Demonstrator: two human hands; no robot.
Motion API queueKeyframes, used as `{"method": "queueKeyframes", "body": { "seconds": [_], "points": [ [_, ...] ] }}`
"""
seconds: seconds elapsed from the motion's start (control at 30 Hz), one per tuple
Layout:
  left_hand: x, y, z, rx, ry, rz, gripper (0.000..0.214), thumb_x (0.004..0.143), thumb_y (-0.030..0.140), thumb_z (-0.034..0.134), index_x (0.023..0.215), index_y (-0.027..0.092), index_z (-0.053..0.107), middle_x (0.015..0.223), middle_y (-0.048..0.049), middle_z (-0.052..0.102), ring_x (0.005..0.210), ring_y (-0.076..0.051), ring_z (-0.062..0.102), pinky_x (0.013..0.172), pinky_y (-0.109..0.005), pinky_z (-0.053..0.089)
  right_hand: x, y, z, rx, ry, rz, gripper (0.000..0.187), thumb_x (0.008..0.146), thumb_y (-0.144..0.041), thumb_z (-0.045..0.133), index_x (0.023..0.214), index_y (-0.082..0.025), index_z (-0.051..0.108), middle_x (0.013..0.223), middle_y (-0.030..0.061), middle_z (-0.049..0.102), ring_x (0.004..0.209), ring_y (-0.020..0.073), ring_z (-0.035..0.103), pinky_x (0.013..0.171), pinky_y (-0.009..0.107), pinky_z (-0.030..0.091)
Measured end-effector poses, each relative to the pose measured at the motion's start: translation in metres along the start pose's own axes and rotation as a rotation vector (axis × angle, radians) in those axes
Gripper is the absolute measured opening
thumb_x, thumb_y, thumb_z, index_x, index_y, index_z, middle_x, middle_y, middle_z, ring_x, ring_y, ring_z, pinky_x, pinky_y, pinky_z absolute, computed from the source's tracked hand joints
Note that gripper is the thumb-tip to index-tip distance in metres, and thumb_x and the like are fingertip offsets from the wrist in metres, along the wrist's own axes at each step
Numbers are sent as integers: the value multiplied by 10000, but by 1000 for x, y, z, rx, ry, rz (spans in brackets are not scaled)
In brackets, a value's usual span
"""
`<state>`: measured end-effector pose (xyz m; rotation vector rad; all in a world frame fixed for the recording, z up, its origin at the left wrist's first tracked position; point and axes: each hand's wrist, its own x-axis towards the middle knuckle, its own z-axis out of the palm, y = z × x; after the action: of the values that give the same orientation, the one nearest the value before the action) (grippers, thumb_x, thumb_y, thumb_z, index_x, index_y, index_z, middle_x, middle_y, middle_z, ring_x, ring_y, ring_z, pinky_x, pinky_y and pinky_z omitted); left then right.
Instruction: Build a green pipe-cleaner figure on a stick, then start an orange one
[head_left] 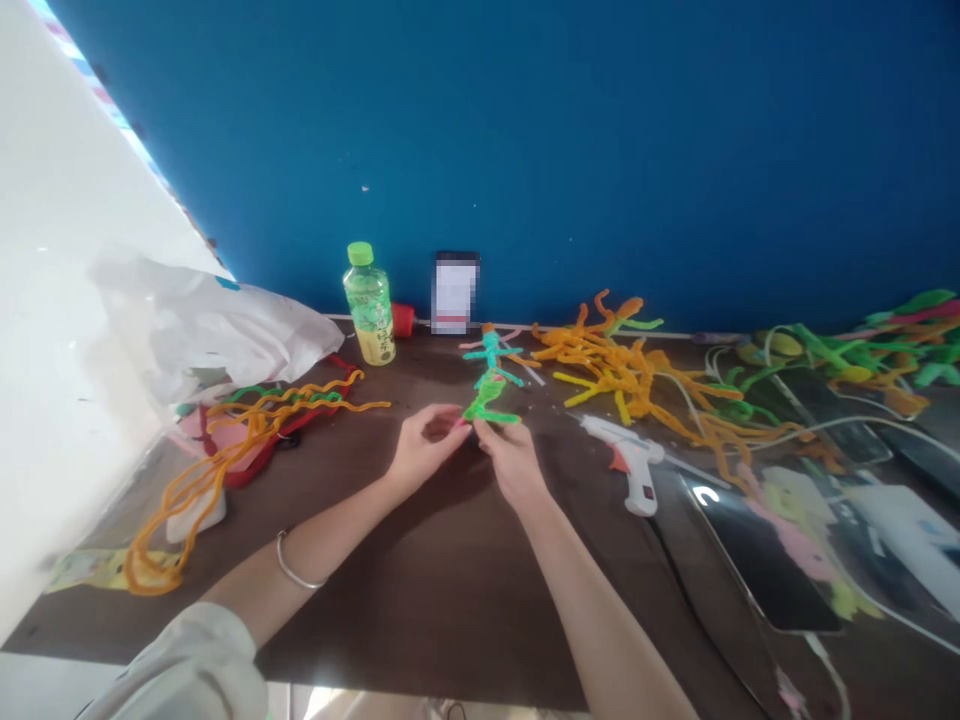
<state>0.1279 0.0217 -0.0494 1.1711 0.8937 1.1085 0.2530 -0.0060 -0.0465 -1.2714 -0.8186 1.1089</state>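
Pipe-cleaner figure [489, 395] partly behind right hand [510, 460]

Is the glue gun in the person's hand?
No, the white glue gun lies on the table, to the right of the right hand.

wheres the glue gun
In the head view, the white glue gun lies on the dark tabletop to the right of the person's right hand, just below the pile of orange pipe cleaners.
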Motion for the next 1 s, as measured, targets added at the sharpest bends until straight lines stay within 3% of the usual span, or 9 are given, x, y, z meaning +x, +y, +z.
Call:
{"method": "queueKeyframes", "body": {
  "seconds": [0.1, 0.2, 0.4, 0.57, 0.7, 0.87, 1.0],
  "points": [
    [-1, -3, -1, 191, 49, 153, 219, 624, 306, 688, 782, 155, 685, 779, -63, 686, 690, -159, 625, 679, -277, 499, -3, 0, 3, -70, 6, -64, 238, 641, -400, 652, 702, -170, 654, 673, 17, 623, 637, 138, 544, 583, 255, 428],
    [0, -4, -3, 223, 47, 178, 169, 663, 306, 654, 748, 167, 701, 765, -58, 693, 702, -173, 640, 685, -285, 504, -3, 0, 3, -147, 3, -105, 242, 656, -392, 641, 761, -176, 672, 749, 35, 641, 674, 150, 558, 587, 261, 435],
    [1, 0, -2, -1, 78, -41, 237, 643, 331, 670, 757, 123, 683, 682, -59, 687, 629, -171, 648, 599, -266, 511, 0, 0, 0, -199, -46, -179, 276, 682, -406, 606, 807, -170, 672, 738, 44, 614, 565, 123, 517, 496, 252, 416],
    [3, -2, -1, -305, 55, -215, 267, 594, 303, 719, 765, 108, 653, 667, -47, 671, 584, -124, 621, 657, -283, 521, -3, -4, 2, -114, 1, -72, 298, 650, -398, 650, 805, -143, 653, 542, -13, 538, 470, 92, 450, 475, 246, 395],
    [4, -1, -1, -451, -7, -369, 192, 601, 219, 715, 731, 105, 634, 642, -37, 635, 568, -95, 588, 659, -260, 514, 0, -5, -1, -70, -11, -29, 315, 606, -406, 687, 780, -145, 659, 540, -15, 554, 474, 90, 446, 492, 250, 391],
    [4, 5, -7, -627, -216, -532, 42, 625, 88, 620, 653, 99, 591, 605, -19, 539, 481, -35, 465, 511, -160, 449, 3, -4, -8, -130, -133, -62, 298, 628, -409, 677, 786, -156, 683, 574, -5, 581, 509, 100, 460, 526, 255, 393],
    [2, 11, -12, -811, -380, -720, 79, 642, 37, 547, 705, 78, 571, 571, 0, 442, 422, -3, 368, 402, -101, 337, -2, -6, -9, -38, -295, -13, 260, 666, -408, 657, 797, -184, 680, 707, 17, 636, 624, 127, 536, 617, 271, 434]
  ]
}}
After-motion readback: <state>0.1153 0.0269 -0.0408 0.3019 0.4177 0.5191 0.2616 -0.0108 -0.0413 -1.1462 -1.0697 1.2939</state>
